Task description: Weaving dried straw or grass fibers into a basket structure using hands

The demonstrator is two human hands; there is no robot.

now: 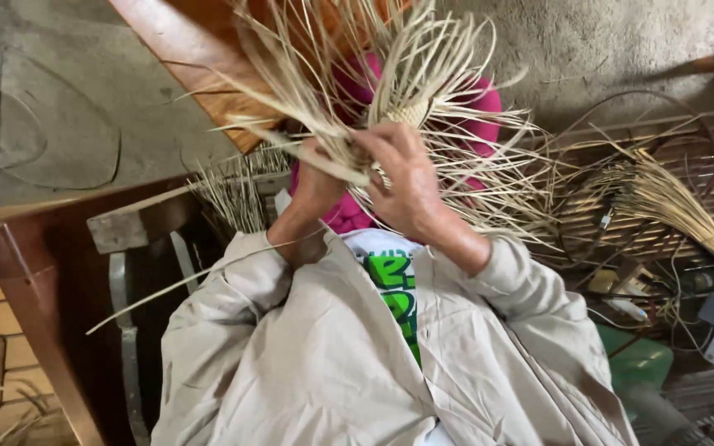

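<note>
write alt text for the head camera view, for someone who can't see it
Two hands, left hand and right hand, grip a splayed bundle of pale straw strips over a lap in a beige jacket; another straw bundle lies to the right.

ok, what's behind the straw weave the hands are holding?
Behind the straw weave, pink cloth shows through the strands, with grey floor beyond. Both hands, left hand and right hand, cover its lower part.
</note>
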